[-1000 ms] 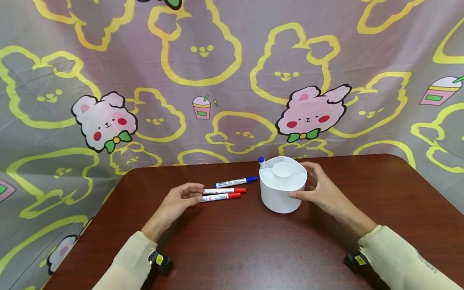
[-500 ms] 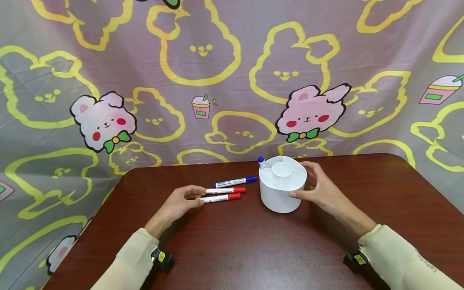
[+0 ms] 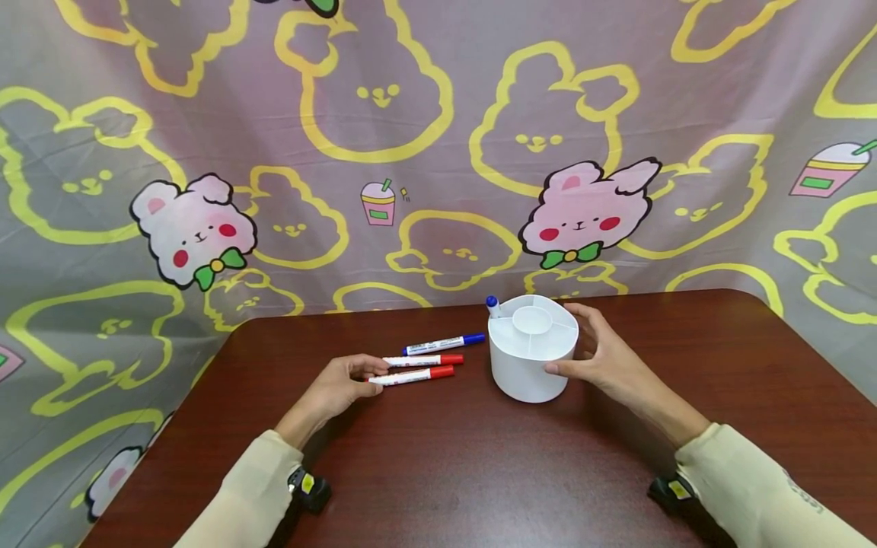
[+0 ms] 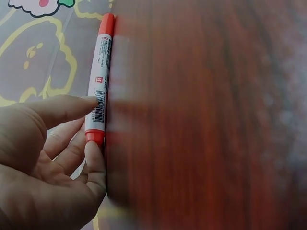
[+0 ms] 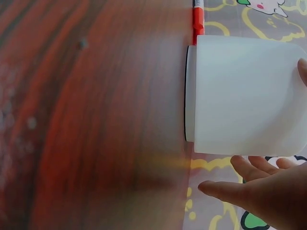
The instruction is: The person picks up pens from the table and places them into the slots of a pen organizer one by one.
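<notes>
My left hand (image 3: 342, 386) pinches the rear end of the nearer red-capped marker (image 3: 414, 376), thumb on its near side and fingers curled behind. In the left wrist view the thumb tip overlaps the barcode of this red-capped marker (image 4: 100, 72), which lies flat. A white round pen holder (image 3: 527, 377), divided into compartments, stands upright at the right. My right hand (image 3: 599, 350) holds it, thumb on the front wall and fingers round the right side. In the right wrist view, the lower fingers (image 5: 225, 189) reach past the side of the holder (image 5: 244, 96).
A second red-capped marker (image 3: 421, 361) and a blue-capped marker (image 3: 445, 345) lie just behind the nearer one. One marker with a blue end (image 3: 493, 304) stands in the holder's left compartment. A patterned cloth (image 3: 384, 251) hangs behind the brown table (image 3: 493, 472).
My left hand has shifted slightly toward the near edge, so its thumb now lies in front of the nearer red-capped marker, whose rear end shows more. The right hand and holder stay in place.
</notes>
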{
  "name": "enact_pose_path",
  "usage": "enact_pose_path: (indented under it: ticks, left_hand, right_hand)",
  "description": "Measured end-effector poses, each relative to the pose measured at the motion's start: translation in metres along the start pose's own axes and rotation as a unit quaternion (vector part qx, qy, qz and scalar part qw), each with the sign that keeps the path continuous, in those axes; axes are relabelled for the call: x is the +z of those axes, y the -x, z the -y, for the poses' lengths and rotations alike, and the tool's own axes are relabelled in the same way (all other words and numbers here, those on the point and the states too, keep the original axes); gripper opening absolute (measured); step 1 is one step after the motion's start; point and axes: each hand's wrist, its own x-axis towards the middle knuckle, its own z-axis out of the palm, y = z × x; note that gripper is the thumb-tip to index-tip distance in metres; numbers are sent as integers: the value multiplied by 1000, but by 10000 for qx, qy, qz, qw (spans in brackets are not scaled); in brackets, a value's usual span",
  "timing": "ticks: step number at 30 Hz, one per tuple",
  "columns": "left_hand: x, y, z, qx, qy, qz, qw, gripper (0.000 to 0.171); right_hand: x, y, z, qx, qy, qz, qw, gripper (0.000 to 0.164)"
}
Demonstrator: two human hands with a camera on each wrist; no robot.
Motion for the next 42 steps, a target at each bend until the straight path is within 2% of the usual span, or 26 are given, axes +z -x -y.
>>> enact_pose_path:
  ticks: [8, 16, 26, 31, 36, 42]
  left_hand:
    - [1, -2, 0, 98, -215, -35, 9997, 26]
    - [1, 1, -2, 104, -579, -8, 9983, 25]
    - [3, 4, -2, 52, -790, -118, 9968, 21]
    - [0, 4, -3, 9, -604, -228, 9979, 21]
    - [-4, 5, -8, 118, -337, -213, 9991, 20]
    - [-6, 7, -13, 206, 483, -121, 9985, 24]
  right_hand:
    - [0, 0, -1, -45, 69, 96, 9999, 103]
    - [-2, 0, 0, 119, 175, 40, 9998, 110]
    - [0, 1, 0, 44, 296, 33, 9995, 98]
    - [-1, 0, -1, 60, 304, 14, 9995, 98]
    - [0, 0, -1, 75, 146, 48, 9999, 97]
    - [1, -1, -1, 125, 67, 43, 9999, 99]
